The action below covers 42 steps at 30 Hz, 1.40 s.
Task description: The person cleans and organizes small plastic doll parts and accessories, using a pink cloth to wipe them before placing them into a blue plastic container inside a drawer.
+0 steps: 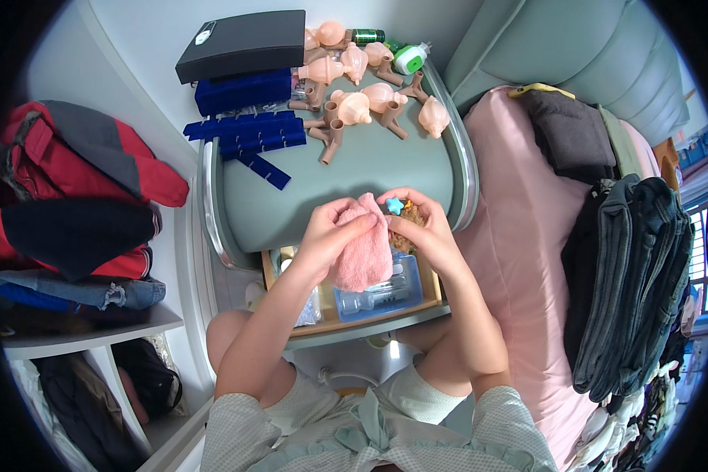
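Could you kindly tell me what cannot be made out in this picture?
All in the head view:
Blue bin: rear left part hidden by the pink cloth.
Brown fuzzy thing: partly hidden by the right hand.
Drawer: left part partly hidden by the left forearm.
Lower-right clothes: cut off by the dark lens rim.

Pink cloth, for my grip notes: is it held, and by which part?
The left hand holds the pink cloth by its upper part; whether the right hand grips it is unclear.

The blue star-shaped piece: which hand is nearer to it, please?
Right hand, just beside the blue star, on its right; the left hand is farther left, holding pink cloth.
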Each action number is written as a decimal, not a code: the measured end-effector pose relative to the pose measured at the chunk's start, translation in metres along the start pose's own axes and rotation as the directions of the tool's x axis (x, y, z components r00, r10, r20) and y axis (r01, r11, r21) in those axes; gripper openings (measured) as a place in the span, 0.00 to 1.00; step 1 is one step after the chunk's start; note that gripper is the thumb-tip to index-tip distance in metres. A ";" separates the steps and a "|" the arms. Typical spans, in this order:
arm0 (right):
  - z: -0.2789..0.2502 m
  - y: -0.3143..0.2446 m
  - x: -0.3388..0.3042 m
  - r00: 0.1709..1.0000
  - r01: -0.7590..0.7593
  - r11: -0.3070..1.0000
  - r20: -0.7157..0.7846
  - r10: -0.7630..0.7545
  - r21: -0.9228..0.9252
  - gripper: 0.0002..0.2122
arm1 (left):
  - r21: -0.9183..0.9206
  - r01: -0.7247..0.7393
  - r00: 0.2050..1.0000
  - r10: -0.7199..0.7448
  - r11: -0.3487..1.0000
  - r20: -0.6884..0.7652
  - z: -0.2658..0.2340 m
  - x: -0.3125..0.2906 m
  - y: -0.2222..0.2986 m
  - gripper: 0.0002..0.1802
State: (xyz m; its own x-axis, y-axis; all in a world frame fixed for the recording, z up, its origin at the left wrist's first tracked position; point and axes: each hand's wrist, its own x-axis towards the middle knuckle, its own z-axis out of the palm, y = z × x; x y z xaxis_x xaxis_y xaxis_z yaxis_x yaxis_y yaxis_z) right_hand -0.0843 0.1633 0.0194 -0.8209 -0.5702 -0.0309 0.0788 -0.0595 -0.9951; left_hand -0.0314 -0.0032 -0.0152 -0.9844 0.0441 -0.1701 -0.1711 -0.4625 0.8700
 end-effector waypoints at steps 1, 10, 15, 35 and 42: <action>0.000 0.000 0.000 1.000 -0.002 1.000 -0.003 0.002 0.013 0.11 | -0.019 0.000 1.000 0.000 1.000 -0.020 0.001 0.000 -0.001 0.11; 0.011 0.004 0.003 0.999 -0.051 0.987 0.022 0.048 0.150 0.10 | -0.029 -0.072 0.976 0.065 0.997 -0.206 -0.003 0.004 0.000 0.13; 0.019 -0.001 0.000 0.983 -0.174 0.926 0.117 0.143 0.335 0.10 | -0.147 -0.047 0.968 0.008 0.988 -0.252 -0.002 0.004 0.003 0.13; 0.002 -0.003 -0.002 0.985 -0.169 0.921 0.075 0.152 0.351 0.16 | -0.252 0.170 0.985 -0.173 0.953 0.009 0.003 -0.002 0.005 0.18; -0.003 -0.007 -0.012 0.965 -0.201 0.937 0.222 0.140 0.286 0.22 | -0.356 0.111 0.994 -0.097 0.928 0.057 -0.011 -0.012 0.016 0.24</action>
State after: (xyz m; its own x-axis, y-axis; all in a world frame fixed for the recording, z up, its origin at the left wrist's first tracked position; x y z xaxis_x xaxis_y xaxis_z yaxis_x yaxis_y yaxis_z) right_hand -0.0770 0.1729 0.0265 -0.6559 -0.7402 -0.1479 0.4010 -0.1757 -0.8991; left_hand -0.0221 -0.0208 -0.0042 -0.9640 0.1392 -0.2266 -0.2534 -0.7396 0.6235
